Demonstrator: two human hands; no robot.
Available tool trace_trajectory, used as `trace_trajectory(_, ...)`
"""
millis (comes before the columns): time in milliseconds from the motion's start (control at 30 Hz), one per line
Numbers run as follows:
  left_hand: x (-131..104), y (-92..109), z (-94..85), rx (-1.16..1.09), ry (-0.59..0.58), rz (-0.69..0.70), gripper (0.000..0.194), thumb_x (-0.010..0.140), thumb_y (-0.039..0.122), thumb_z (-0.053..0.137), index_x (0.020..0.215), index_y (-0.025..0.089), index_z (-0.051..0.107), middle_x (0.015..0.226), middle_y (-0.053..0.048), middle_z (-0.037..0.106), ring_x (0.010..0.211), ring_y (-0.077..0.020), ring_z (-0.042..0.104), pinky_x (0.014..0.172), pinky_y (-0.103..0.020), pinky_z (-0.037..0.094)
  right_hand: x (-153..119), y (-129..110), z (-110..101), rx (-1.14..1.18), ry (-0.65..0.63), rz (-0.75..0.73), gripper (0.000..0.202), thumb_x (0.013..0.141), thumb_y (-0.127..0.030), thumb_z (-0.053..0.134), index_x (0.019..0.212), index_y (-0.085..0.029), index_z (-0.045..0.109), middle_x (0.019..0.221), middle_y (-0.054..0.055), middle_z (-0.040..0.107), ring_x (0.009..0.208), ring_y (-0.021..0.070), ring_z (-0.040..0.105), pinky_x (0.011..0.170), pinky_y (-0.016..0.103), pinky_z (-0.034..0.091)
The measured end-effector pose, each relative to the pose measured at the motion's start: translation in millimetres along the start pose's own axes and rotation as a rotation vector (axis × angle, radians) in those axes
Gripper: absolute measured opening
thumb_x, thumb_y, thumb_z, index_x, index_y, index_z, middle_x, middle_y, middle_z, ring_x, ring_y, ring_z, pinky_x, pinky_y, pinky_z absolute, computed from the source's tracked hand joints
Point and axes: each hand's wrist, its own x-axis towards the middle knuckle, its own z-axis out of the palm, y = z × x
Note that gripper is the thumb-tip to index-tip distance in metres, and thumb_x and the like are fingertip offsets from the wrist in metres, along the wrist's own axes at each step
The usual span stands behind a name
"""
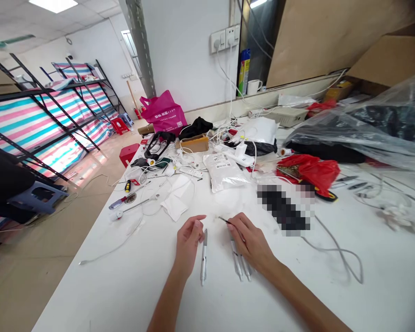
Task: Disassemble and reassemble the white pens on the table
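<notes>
White table (124,286) fills the lower frame, and both bare hands sit low in the middle of it. Left hand (188,237) rests just left of centre, fingers curled loosely inward, thumb side up; whether it pinches anything I cannot tell, though a grey pen (204,258) lies right beside it, touching or nearly touching the fingers, pointing down toward the bottom edge. Right hand (249,240) is just right of centre, fingers closed around a thin dark rod (224,219) that pokes out up and to the left from the fingertips. Beneath that hand lie two more grey pens (241,266), side by side, partly hidden by the palm, their tips aimed at the bottom of the frame.

Up from the hands, a folded white cloth (175,203) sits left of centre, with a screwdriver (124,199) farther left. A white pouch (224,173) lies at centre, a red bag (311,168) to its right, and a blurred-out patch between that and the right hand. A grey cable (339,251) loops across the lower right. Clear plastic sheeting (383,124) heaps in the upper right. A pink bag (163,113) stands at the table's far end, upper centre-left. Striped tarpaulin (27,124) hangs on racks at the left edge.
</notes>
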Motion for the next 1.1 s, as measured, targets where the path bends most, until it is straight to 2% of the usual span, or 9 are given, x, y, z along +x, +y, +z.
trace_trajectory(133,-4.7,-6.6,7.1,0.124,-0.050,-0.010,0.046,0.080,0.052,0.085,0.112,0.020,0.080,0.069,0.003,0.043,0.063,-0.0086,0.035,0.060,-0.026,0.030,-3.1,2.5,5.4,-0.052,-0.043,-0.106,0.019,0.109,-0.026,0.043,0.112,-0.024,0.062,0.090,0.003,0.060,0.063,0.0109,0.057,0.052,0.025,0.045)
trace_trajectory(300,-2.9,-15.1,7.4,0.176,-0.010,0.024,0.033,0.081,0.049,0.084,0.092,0.018,0.082,0.070,0.002,0.046,0.063,-0.0089,0.037,0.059,-0.027,0.029,-5.3,6.0,8.3,-0.112,-0.085,-0.200,0.019,0.109,-0.025,0.046,0.117,-0.025,0.063,0.091,0.003,0.062,0.060,0.0098,0.055,0.051,0.025,0.043)
trace_trajectory(367,-0.5,-13.9,4.2,0.087,0.026,0.009,0.033,0.082,0.050,0.083,0.090,0.018,0.080,0.067,0.003,0.042,0.060,-0.0078,0.033,0.057,-0.027,0.027,-5.1,7.4,8.3,-0.117,-0.085,-0.197,0.019,0.109,-0.025,0.046,0.118,-0.024,0.063,0.091,0.003,0.063,0.060,0.0096,0.056,0.051,0.025,0.043)
trace_trajectory(500,3.2,-4.5,-2.8,-0.230,0.097,-0.060,0.033,0.082,0.046,0.086,0.095,0.017,0.074,0.064,0.008,0.026,0.059,-0.0071,0.022,0.055,-0.023,0.026,-3.7,9.1,7.4,-0.103,-0.067,-0.182,0.020,0.109,-0.024,0.046,0.118,-0.024,0.063,0.091,0.003,0.062,0.063,0.0102,0.058,0.052,0.024,0.044)
trace_trajectory(567,3.5,0.4,-4.4,-0.346,0.098,-0.079,0.033,0.082,0.043,0.087,0.096,0.016,0.072,0.067,0.008,0.026,0.060,-0.0069,0.020,0.054,-0.021,0.026,-3.6,9.6,7.1,-0.096,-0.055,-0.179,0.020,0.108,-0.024,0.046,0.118,-0.024,0.063,0.090,0.003,0.062,0.063,0.0103,0.058,0.052,0.024,0.045)
trace_trajectory(667,2.2,4.2,-3.2,-0.400,0.095,-0.100,0.031,0.083,0.040,0.086,0.097,0.016,0.071,0.069,0.008,0.026,0.061,-0.0068,0.020,0.054,-0.020,0.025,-4.6,10.0,7.2,-0.094,-0.053,-0.182,0.020,0.108,-0.023,0.047,0.120,-0.024,0.063,0.090,0.003,0.062,0.063,0.0100,0.058,0.052,0.024,0.045)
trace_trajectory(900,-0.9,-2.2,3.3,-0.220,0.020,-0.105,0.034,0.083,0.046,0.085,0.095,0.016,0.074,0.062,0.009,0.022,0.059,-0.0067,0.020,0.056,-0.023,0.023,-5.7,8.2,7.3,-0.109,-0.048,-0.215,0.019,0.108,-0.022,0.048,0.120,-0.023,0.063,0.091,0.002,0.064,0.061,0.0085,0.057,0.053,0.023,0.043)
trace_trajectory(1100,-0.3,-13.4,5.2,-0.088,-0.027,-0.101,0.037,0.081,0.048,0.086,0.095,0.015,0.078,0.060,0.009,0.028,0.055,-0.0046,0.022,0.056,-0.027,0.019,-6.1,7.8,8.6,-0.117,-0.039,-0.220,0.019,0.107,-0.021,0.050,0.120,-0.022,0.064,0.092,0.003,0.065,0.062,0.0088,0.057,0.052,0.023,0.041)
